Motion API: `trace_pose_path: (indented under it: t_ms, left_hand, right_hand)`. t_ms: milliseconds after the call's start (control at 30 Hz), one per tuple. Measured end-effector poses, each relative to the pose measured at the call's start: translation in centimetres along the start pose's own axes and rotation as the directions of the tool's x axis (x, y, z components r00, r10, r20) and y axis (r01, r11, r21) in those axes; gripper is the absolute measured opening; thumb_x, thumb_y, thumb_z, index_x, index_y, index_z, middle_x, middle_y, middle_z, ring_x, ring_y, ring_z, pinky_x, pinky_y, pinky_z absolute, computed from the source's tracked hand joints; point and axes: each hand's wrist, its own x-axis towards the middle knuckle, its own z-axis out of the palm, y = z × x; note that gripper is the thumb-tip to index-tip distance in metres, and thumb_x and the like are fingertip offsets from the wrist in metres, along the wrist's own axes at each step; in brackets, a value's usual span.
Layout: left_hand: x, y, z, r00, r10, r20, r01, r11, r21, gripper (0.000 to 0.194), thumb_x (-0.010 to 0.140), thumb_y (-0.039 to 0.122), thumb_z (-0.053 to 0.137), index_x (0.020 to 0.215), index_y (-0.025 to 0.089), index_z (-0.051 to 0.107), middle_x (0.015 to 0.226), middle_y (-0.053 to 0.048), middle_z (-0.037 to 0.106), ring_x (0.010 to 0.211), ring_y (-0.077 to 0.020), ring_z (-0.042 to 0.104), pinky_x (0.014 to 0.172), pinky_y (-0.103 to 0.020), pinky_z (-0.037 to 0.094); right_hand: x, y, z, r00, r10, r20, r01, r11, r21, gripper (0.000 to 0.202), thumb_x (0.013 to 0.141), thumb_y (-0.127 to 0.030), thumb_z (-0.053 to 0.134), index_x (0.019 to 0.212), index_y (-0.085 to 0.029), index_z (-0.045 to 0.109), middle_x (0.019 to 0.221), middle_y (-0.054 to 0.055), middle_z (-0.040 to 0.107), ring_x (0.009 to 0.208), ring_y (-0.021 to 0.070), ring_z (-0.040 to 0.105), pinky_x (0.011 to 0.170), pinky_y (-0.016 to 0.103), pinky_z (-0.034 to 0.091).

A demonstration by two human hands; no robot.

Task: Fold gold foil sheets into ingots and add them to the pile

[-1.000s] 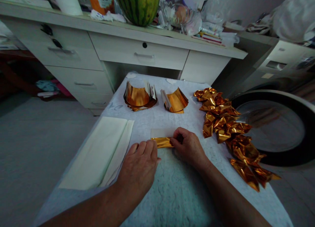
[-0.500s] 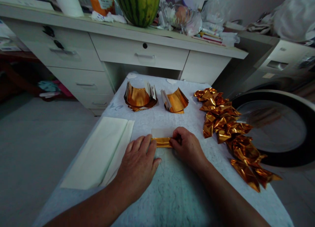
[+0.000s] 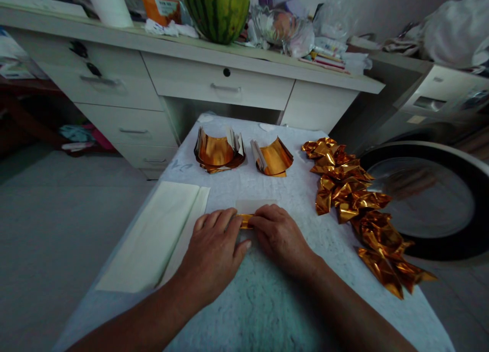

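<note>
Two bare hands, left hand [image 3: 214,245] and right hand [image 3: 281,240], on a narrow folded gold-foil strip [image 3: 246,221], six o'clock of centre!
Left grip flat, unclenched; right grip's pinch, can't tell. Uneven pressure could skew the fold; easing off could spring it open.

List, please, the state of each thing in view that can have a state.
Gold paper: partly folded, between the hands
Left hand: palm down, touching it
Right hand: bent, touching it
Left gold stack: curved upward
Right gold stack: curved upward
Gold foil pieces: folded, heaped
White paper: lying flat
Washing machine door: open
Centre drawer: shut
</note>
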Motion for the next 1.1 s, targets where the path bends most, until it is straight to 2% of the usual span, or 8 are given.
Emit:
trace_pose_path:
  t_ms: [100, 200, 367, 700, 900, 1100]
  left_hand:
    - [0.7, -0.5, -0.6, 0.997, -0.07, -0.036, 0.067, 0.994, -0.091, 0.028, 0.096, 0.025, 0.043, 0.118, 0.018, 0.06, 0.117, -0.01, 0.062, 0.108, -0.0282, 0.053, 0.093, -0.049, 0.044]
    - [1.4, -0.8, -0.9, 0.977, -0.183, -0.112, 0.18, 0.983, -0.042, 0.029, 0.094, 0.022, 0.043, 0.116, 0.017, 0.062, 0.118, -0.013, 0.058, 0.108, -0.0312, 0.05, 0.091, -0.051, 0.044]
    - [2.1, -1.0, -0.5, 0.972, -0.222, -0.076, 0.222, 0.975, -0.009, 0.028, 0.091, 0.018, 0.045, 0.11, 0.017, 0.065, 0.116, -0.013, 0.058, 0.106, -0.0328, 0.049, 0.086, -0.051, 0.044]
    - [3.3, -1.3, 0.1, 0.949, -0.314, -0.017, 0.307, 0.938, -0.163, 0.033, 0.088, 0.011, 0.043, 0.111, 0.018, 0.065, 0.117, -0.011, 0.057, 0.112, -0.0307, 0.048, 0.095, -0.05, 0.041]
    - [3.5, -1.6, 0.0, 0.955, -0.295, -0.017, 0.279, 0.919, -0.278, 0.033, 0.088, 0.01, 0.042, 0.107, 0.023, 0.066, 0.116, -0.007, 0.062, 0.113, -0.0287, 0.05, 0.097, -0.051, 0.04]
    - [3.4, -2.2, 0.0, 0.972, -0.235, -0.024, 0.197, 0.865, -0.462, 0.024, 0.085, 0.011, 0.046, 0.098, 0.023, 0.063, 0.104, -0.003, 0.07, 0.106, -0.0233, 0.059, 0.098, -0.046, 0.043]
  right_hand:
    - [0.1, -0.1, -0.2, 1.0, -0.002, 0.011, 0.002, 1.0, -0.004, 0.019, 0.094, -0.016, 0.054, 0.1, -0.018, 0.072, 0.094, 0.006, 0.065, 0.087, 0.019, 0.056, 0.079, 0.033, 0.043]
    - [0.1, -0.2, -0.4, 1.0, -0.005, 0.023, 0.005, 1.0, -0.02, 0.02, 0.096, -0.021, 0.054, 0.106, -0.02, 0.071, 0.096, 0.007, 0.065, 0.088, 0.0189, 0.056, 0.078, 0.033, 0.043]
    - [0.1, 0.0, 0.2, 1.0, -0.001, 0.007, 0.001, 0.998, -0.063, 0.021, 0.097, -0.024, 0.052, 0.107, -0.023, 0.071, 0.096, 0.007, 0.065, 0.089, 0.0193, 0.055, 0.076, 0.033, 0.042]
    - [0.3, 0.0, -0.1, 1.0, -0.001, 0.015, 0.002, 0.999, -0.048, 0.021, 0.097, -0.023, 0.053, 0.106, -0.023, 0.072, 0.096, 0.007, 0.065, 0.088, 0.0189, 0.056, 0.076, 0.032, 0.043]
    - [0.2, 0.1, 0.1, 1.0, 0.003, 0.003, -0.003, 0.999, -0.039, 0.021, 0.098, -0.025, 0.053, 0.106, -0.024, 0.072, 0.097, 0.006, 0.065, 0.087, 0.0183, 0.056, 0.076, 0.032, 0.043]
    - [0.2, 0.1, 0.2, 1.0, -0.007, 0.007, 0.007, 0.999, -0.05, 0.021, 0.098, -0.025, 0.052, 0.109, -0.024, 0.071, 0.099, 0.007, 0.065, 0.088, 0.0186, 0.056, 0.076, 0.032, 0.043]
